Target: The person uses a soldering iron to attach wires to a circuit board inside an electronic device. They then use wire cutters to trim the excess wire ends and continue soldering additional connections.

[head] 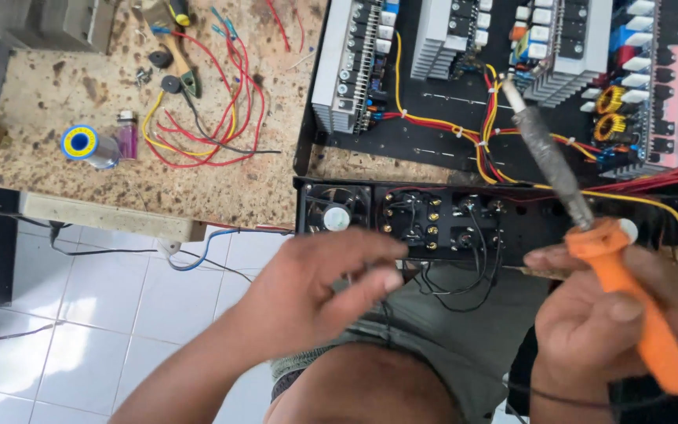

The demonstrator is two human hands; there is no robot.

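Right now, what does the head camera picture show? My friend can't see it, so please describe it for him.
The right hand holds an orange-handled soldering iron, tip pointing up over an open black amplifier chassis full of heat sinks and red and yellow wires. The left hand hovers by the chassis's back panel, fingers pinched. On the speckled workbench lie a solder spool and loose wires.

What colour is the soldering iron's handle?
Orange, on the soldering iron in the right hand; head view.

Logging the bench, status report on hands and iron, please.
Right hand grips orange-handled soldering iron, tip over amplifier chassis. Left hand empty, fingers pinched near rear-panel terminals. Nothing blocking.
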